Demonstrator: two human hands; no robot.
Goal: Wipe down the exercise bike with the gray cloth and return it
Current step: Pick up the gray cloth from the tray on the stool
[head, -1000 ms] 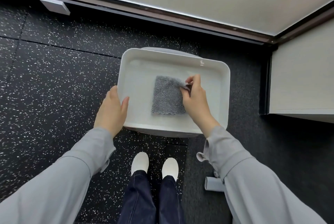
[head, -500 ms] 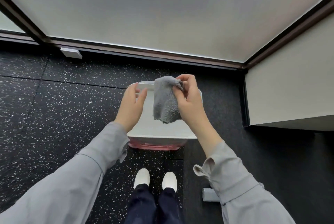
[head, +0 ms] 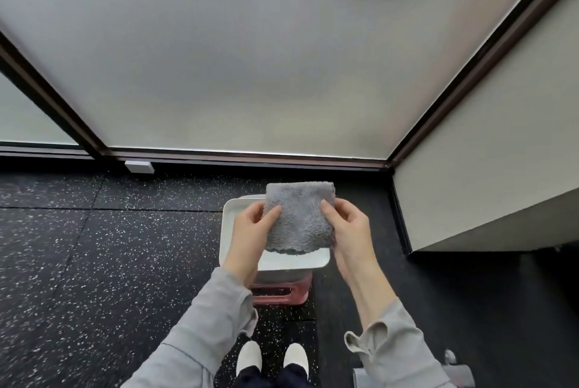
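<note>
I hold a folded gray cloth (head: 299, 217) up in front of me with both hands. My left hand (head: 250, 234) grips its left edge, thumb on the front. My right hand (head: 351, 231) grips its right edge the same way. The cloth hangs above a white tray (head: 294, 259), which rests on a pink stool or crate (head: 282, 292) on the floor. The exercise bike itself is mostly out of view; only a gray metal part (head: 457, 370) shows at the bottom right.
Black speckled rubber floor (head: 94, 246) spreads to the left. A frosted glass wall (head: 250, 58) with a dark frame stands ahead. A beige wall or cabinet (head: 488, 184) juts out on the right. My white shoes (head: 271, 358) are below the tray.
My right hand lifted the cloth out of the tray. My left hand left the tray rim and took the cloth's left edge. The view tilted upward.
</note>
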